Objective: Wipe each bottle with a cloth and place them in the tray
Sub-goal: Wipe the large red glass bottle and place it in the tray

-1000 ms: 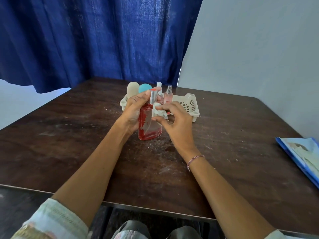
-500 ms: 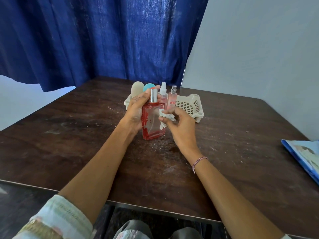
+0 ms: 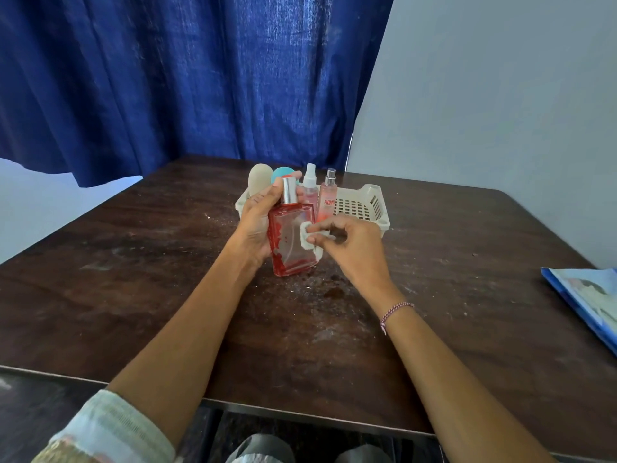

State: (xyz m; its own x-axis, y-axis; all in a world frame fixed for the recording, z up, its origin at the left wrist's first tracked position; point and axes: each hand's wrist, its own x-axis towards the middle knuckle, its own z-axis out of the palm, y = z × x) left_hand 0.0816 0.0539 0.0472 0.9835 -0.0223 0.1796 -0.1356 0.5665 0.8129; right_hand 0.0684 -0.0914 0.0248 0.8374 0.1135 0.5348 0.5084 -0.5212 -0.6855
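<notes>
My left hand grips a square red bottle with a silver cap, held upright just above the dark table. My right hand pinches a small white cloth and presses it against the bottle's right front side. Behind them stands the cream plastic tray. In its left half are a beige bottle, a teal-capped one, a clear pink spray bottle and a pink labelled spray bottle, all upright.
The dark wooden table is dusty, with specks around the bottle. A blue-edged packet lies at the right edge. A blue curtain and a grey wall stand behind the table. The tray's right half shows bare lattice.
The cloth slid down from near the bottle's neck to the middle of its right side. My left hand kept its hold on the bottle, which turned slightly.
</notes>
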